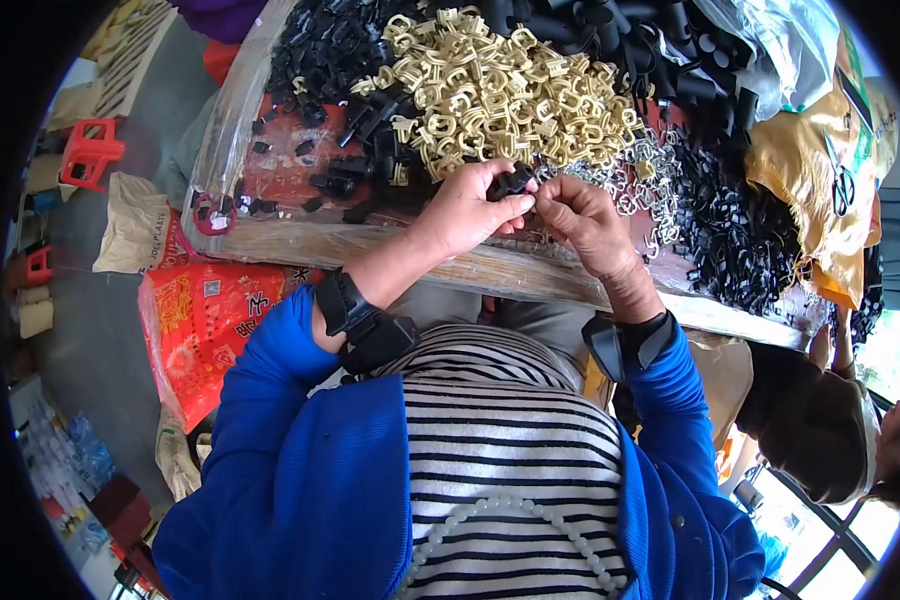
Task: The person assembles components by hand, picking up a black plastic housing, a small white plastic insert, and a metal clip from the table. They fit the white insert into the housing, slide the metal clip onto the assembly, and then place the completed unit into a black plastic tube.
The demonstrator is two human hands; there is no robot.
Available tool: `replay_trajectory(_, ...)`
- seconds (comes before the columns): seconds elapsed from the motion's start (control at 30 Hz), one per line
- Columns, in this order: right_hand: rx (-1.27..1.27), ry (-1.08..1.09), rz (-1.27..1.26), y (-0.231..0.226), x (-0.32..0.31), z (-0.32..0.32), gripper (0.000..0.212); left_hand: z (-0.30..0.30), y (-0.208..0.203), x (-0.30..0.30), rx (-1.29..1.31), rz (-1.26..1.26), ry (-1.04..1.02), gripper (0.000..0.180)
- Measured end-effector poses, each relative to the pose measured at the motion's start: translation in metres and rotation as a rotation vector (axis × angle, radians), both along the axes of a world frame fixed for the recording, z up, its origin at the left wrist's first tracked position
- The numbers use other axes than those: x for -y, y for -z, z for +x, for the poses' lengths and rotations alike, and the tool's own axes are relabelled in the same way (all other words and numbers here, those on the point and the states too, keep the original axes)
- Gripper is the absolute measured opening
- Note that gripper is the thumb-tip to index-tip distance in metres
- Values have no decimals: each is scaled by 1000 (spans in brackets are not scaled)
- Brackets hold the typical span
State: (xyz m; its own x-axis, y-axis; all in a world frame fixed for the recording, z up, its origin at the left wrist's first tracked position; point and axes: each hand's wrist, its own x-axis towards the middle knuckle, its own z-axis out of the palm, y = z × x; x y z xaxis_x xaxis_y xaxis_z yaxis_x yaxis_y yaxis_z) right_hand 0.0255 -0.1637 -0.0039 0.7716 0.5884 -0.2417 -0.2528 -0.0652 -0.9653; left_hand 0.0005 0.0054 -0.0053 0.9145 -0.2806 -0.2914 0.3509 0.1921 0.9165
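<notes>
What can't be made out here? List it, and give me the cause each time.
All in the head view:
Black part: its full shape, partly covered by the left hand.
Right hand: whether it pinches anything; its own grip hides the spot.
Tabletop beneath the cream clips: hidden by the pile.
Co-worker: head partly cut off by the right edge.

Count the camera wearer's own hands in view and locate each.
2. The left hand holds a small black part at the cream heap's near edge; the right hand is beside it, fingers close to that part. Neither is hidden, though some fingers are.
</notes>
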Motion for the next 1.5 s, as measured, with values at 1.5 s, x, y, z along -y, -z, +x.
replay_trajectory(1.5, 654, 68, -426, -20, 2, -18, 6, -23, 9, -23, -341, -433, 111, 31)
